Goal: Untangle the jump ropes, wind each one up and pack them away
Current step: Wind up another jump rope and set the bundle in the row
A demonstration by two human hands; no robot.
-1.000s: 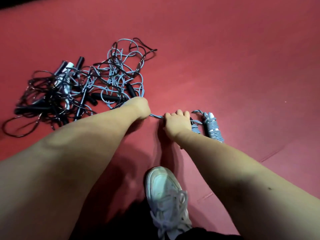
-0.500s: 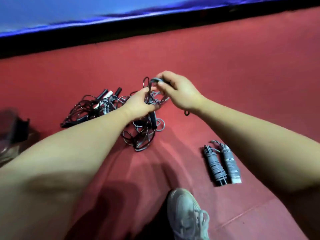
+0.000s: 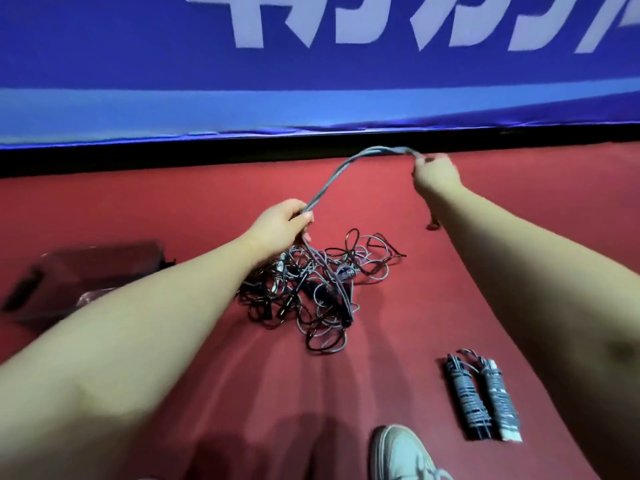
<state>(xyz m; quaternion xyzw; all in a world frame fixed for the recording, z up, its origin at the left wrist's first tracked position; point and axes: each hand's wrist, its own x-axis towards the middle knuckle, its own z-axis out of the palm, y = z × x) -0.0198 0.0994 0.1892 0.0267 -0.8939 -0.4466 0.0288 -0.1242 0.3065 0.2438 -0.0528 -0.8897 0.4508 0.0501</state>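
A tangled pile of grey and black jump ropes [image 3: 311, 292] lies on the red floor in the middle. From it a doubled grey rope [image 3: 346, 168] rises in an arc. My left hand [image 3: 282, 225] grips the rope just above the pile. My right hand [image 3: 434, 174] pinches its far end, raised and out to the right, with a short dark end hanging below the wrist. One wound-up grey jump rope [image 3: 483, 396], cord wrapped round its two handles, lies on the floor at the lower right.
A clear plastic container [image 3: 83, 271] sits on the floor at the left, partly behind my left forearm. My white shoe [image 3: 401, 455] is at the bottom edge. A blue banner with white lettering [image 3: 311, 64] runs along the back above a black strip.
Both hands have left the wound-up rope on the floor and taken a grey rope from the pile. The right hand has pulled it up and rightward, away from the left.
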